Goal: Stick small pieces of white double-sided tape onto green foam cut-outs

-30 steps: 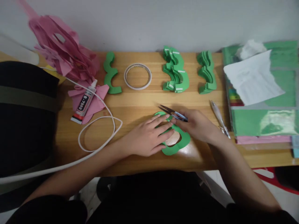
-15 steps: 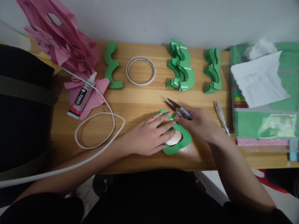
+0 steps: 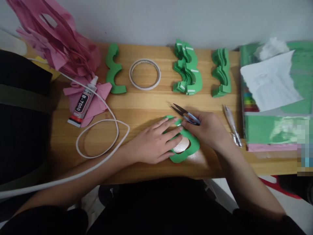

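My left hand (image 3: 158,142) lies flat with its fingers spread over a green cut-out (image 3: 192,143) with wavy edges, pressing it to the table. Part of the cut-out is hidden under those fingers. In my right hand (image 3: 207,129) is a pair of thread snips (image 3: 187,115) with blue handles, its dark blades pointing up and left. The thumb and fingertip of that hand also touch the cut-out's upper right edge, beside a small white strip (image 3: 179,125). Whether they pinch the strip I cannot tell.
Behind my hands are a tape roll (image 3: 130,74), a single green cut-out (image 3: 113,70) and two green stacks (image 3: 195,76) (image 3: 226,73). A pen (image 3: 231,120) lies right, near packed green sheets (image 3: 269,129). Left are a glue tube (image 3: 83,103), pink pieces (image 3: 80,49) and a white cable (image 3: 97,166).
The view has shifted slightly, so the things on the table appear a little further left. Both hands keep nearly the same pose on the green cut-out.
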Motion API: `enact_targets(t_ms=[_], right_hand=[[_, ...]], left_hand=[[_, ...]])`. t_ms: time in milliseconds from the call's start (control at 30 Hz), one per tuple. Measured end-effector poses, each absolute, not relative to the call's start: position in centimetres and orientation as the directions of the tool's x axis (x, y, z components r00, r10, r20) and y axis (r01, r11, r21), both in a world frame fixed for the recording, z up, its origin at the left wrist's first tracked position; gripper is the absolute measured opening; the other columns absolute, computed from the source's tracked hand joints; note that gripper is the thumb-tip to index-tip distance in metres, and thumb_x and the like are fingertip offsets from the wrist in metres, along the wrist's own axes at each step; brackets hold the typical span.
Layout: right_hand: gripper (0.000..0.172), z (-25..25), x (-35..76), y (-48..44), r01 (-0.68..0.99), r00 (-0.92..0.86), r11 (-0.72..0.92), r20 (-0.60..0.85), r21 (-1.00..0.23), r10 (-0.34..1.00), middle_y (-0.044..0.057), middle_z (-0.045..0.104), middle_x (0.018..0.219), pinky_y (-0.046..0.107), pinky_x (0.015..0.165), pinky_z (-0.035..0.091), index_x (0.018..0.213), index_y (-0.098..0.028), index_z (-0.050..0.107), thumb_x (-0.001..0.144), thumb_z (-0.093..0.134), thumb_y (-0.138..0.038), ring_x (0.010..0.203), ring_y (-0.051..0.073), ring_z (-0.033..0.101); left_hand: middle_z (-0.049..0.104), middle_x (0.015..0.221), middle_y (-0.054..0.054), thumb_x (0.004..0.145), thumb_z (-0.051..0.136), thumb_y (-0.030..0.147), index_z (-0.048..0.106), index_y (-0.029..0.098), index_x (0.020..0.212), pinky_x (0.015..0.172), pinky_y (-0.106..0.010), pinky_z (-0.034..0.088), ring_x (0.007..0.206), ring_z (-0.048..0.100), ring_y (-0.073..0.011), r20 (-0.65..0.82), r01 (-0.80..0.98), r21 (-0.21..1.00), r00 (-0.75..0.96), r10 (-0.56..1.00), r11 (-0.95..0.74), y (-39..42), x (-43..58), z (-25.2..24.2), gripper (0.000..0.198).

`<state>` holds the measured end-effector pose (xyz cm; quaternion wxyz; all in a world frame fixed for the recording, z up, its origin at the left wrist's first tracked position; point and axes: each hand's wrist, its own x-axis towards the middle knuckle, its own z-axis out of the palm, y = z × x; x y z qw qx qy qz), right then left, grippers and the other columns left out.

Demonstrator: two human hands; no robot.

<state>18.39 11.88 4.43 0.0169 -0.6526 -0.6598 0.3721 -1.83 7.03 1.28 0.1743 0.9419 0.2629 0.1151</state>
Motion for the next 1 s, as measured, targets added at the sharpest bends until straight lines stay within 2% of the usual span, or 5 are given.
enact_targets(t_ms=[200,367,700,867,1000], right_hand=[[0.012,4.3,18.9,11.8,0.709,-0.126,-0.294,-0.524,-0.641,0.842,-0.002,0.058,0.051,0.025,0.050,0.038,0.070,-0.017,0.067,0.070,0.062,-0.028,0.048,0.014,0.051],[0.023,3.7,19.8,11.2,0.629,-0.086,-0.305,-0.454,-0.715,0.887,-0.001,0.058,0.056,0.026,0.051,0.038,0.070,-0.017,0.062,0.070,0.066,-0.040,0.052,0.013,0.050],[0.033,3.9,18.6,13.3,0.902,-0.089,-0.124,-0.459,-0.413,0.884,-0.001,0.053,0.049,0.026,0.049,0.029,0.055,-0.019,0.058,0.060,0.079,-0.042,0.051,0.015,0.048],[0.038,4.1,20.5,13.0,0.748,-0.102,-0.256,-0.487,-0.612,0.867,-0.005,0.049,0.043,0.024,0.044,0.030,0.055,-0.020,0.052,0.067,0.076,-0.046,0.041,0.011,0.044],[0.045,4.4,21.9,11.7,0.508,-0.101,-0.371,-0.481,-0.777,0.871,-0.005,0.045,0.039,0.024,0.037,0.029,0.055,-0.021,0.046,0.078,0.064,-0.056,0.033,0.009,0.039]], left_hand=[[0.055,0.140,-0.013,0.094,0.048,0.041,0.058,0.012,0.125,0.113,-0.051,0.034,0.139,0.038,-0.0356,0.142,0.449,0.390,0.833,0.535,-0.804,7.2,-1.9,1.4,0.043],[0.056,0.139,-0.014,0.094,0.048,0.038,0.060,0.010,0.123,0.113,-0.050,0.035,0.138,0.040,-0.0353,0.153,0.435,0.398,0.837,0.526,-0.808,7.4,-2.0,1.6,0.042],[0.056,0.139,-0.016,0.092,0.053,0.034,0.059,0.010,0.124,0.114,-0.053,0.033,0.142,0.033,-0.0344,0.149,0.411,0.461,0.838,0.526,-0.786,7.6,-2.0,1.7,0.041],[0.061,0.133,-0.016,0.091,0.054,0.033,0.062,0.009,0.117,0.113,-0.051,0.036,0.139,0.040,-0.0328,0.205,0.388,0.502,0.814,0.543,-0.773,8.0,-2.1,1.6,0.037],[0.061,0.131,-0.014,0.087,0.050,0.013,0.055,0.013,0.124,0.115,-0.055,0.031,0.138,0.042,-0.0280,0.219,0.423,0.549,0.760,0.612,-0.721,8.8,-2.5,2.2,0.038]])
